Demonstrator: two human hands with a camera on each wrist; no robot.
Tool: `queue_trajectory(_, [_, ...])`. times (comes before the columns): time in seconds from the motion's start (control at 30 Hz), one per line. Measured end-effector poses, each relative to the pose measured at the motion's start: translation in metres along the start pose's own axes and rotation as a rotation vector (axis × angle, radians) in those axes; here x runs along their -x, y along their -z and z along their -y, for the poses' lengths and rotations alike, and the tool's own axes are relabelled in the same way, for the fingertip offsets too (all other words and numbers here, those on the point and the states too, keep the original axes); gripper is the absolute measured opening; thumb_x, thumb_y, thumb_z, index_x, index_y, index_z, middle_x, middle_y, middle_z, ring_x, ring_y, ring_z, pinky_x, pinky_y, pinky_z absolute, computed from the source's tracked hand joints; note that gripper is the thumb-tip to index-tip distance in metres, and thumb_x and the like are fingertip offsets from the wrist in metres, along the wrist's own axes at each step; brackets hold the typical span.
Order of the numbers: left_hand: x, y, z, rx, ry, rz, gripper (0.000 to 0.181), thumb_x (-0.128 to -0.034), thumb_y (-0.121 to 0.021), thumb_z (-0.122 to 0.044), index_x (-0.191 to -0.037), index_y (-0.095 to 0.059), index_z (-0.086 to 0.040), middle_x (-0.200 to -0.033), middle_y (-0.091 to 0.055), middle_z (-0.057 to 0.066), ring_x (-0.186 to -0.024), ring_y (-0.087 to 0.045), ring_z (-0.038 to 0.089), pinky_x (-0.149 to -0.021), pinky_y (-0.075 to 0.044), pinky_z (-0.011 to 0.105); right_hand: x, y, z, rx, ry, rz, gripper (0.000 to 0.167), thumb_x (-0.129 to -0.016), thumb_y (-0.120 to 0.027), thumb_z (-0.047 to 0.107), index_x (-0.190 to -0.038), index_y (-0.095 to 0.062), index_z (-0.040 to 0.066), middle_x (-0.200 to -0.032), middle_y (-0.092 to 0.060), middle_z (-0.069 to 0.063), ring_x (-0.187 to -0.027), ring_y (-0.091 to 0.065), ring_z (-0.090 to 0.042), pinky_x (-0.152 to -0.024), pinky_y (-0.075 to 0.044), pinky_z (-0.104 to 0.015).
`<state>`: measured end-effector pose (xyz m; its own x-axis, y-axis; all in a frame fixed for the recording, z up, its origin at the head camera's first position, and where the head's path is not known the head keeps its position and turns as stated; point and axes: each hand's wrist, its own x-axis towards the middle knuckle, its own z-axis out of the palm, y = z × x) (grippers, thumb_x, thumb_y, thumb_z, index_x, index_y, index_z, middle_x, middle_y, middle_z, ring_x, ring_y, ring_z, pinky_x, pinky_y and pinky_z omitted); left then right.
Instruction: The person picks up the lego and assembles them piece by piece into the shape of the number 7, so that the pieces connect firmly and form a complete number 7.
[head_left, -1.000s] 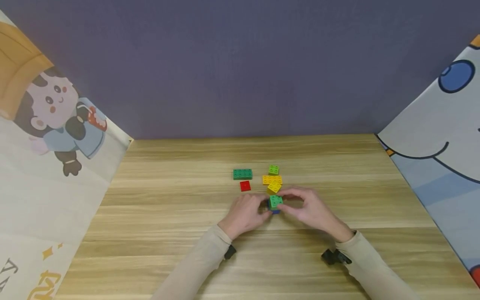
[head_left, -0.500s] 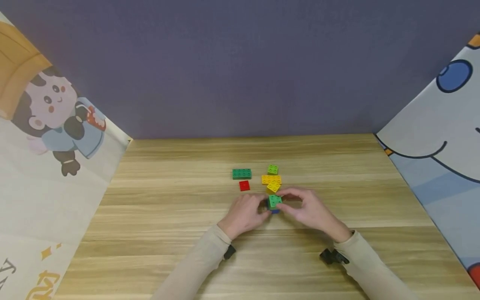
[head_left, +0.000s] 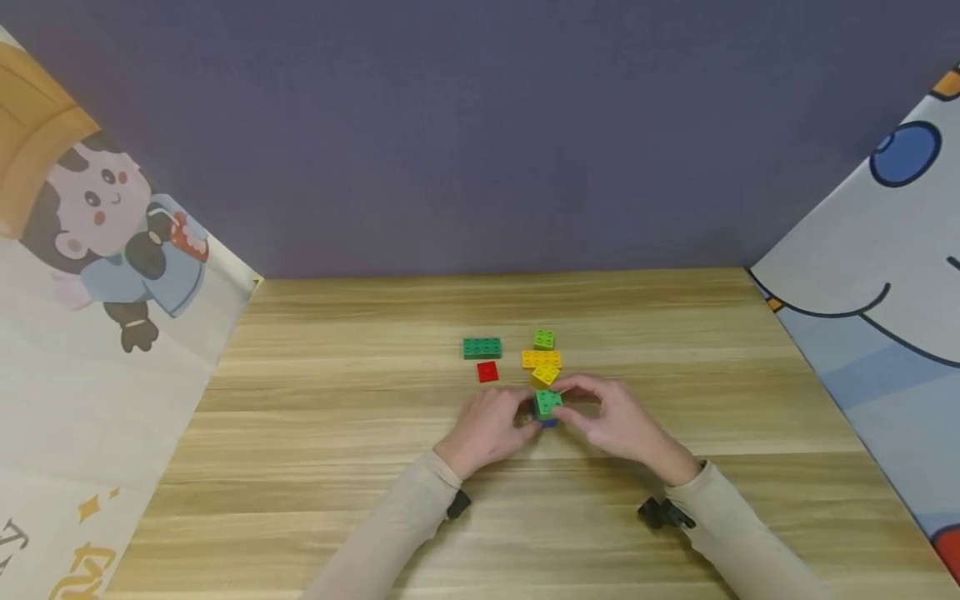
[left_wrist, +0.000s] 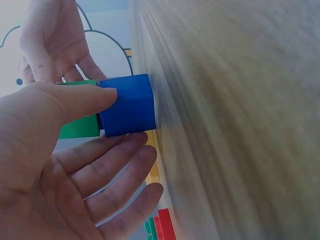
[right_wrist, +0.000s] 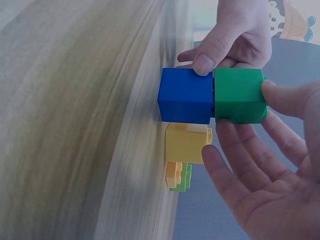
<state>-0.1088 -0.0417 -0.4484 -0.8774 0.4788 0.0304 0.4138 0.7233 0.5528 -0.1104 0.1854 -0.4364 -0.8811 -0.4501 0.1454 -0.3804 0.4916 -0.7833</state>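
Vertical stack (right_wrist: 218, 96), studs (head_left: 544, 406) up, left hand (head_left: 487, 425) pinching blue block (left_wrist: 132, 110), right hand (head_left: 618, 425) green block (right_wrist: 240, 96)

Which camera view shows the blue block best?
Right wrist: the blue block is large there, with only the left hand overlapping one edge. The left wrist view shows that hand covering more of it; the head view shows just slivers past the green block.
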Motion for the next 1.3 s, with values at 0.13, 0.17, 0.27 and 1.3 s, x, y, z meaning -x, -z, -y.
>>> queue_trajectory(0.13, [0.0002, -0.0008, 0.0004, -0.005, -0.003, -0.001, 0.037, -0.0974, -0.079, -0.028, -0.129, -0.075, -0.009, -0.106, -0.08, 0.003, -0.064, -0.046, 0.005, -0.057, -0.04, 0.019, 0.0003, -0.0004, 0.0008, 0.014, 0.002, -0.001, 0.029, -0.096, -0.081, 0.015, -0.124, -0.074, 0.012, -0.122, -0.079, -0.004, -0.106, -0.076, -0.023, -0.1, -0.06, -0.052])
queue_trajectory(0.17, [0.0003, -0.0008, 0.0004, -0.005, -0.005, -0.001, 0.036, -0.0975, -0.079, -0.028, -0.129, -0.075, -0.009, -0.105, -0.08, 0.003, -0.064, -0.046, 0.005, -0.057, -0.04, 0.019, 0.0003, -0.0005, 0.0011, 0.023, 0.004, 0.0, 0.029, -0.096, -0.081, 0.016, -0.124, -0.074, 0.012, -0.122, -0.079, -0.004, -0.106, -0.077, -0.023, -0.1, -0.06, -0.052])
queue_trajectory(0.27, [0.0003, -0.0006, 0.0003, -0.006, -0.01, -0.003, 0.035, -0.0978, -0.079, -0.028, -0.128, -0.075, -0.009, -0.105, -0.08, 0.003, -0.066, -0.048, 0.006, -0.058, -0.041, 0.019, 0.0006, -0.001, 0.0011, 0.052, 0.019, -0.003, 0.03, -0.097, -0.08, 0.016, -0.125, -0.073, 0.012, -0.122, -0.079, -0.005, -0.106, -0.077, -0.025, -0.098, -0.061, -0.052])
queue_trajectory(1.3, [-0.0028, 0.0004, 0.0014, 0.01, 0.007, 0.011, 0.027, -0.0975, -0.079, -0.031, -0.117, -0.077, -0.012, -0.068, -0.052, -0.009, -0.057, -0.039, 0.004, -0.051, -0.031, 0.02, -0.0013, 0.0012, -0.0061, 0.057, 0.055, -0.011, 0.03, -0.097, -0.081, 0.017, -0.126, -0.075, 0.014, -0.124, -0.078, -0.002, -0.11, -0.076, -0.023, -0.098, -0.062, -0.048])
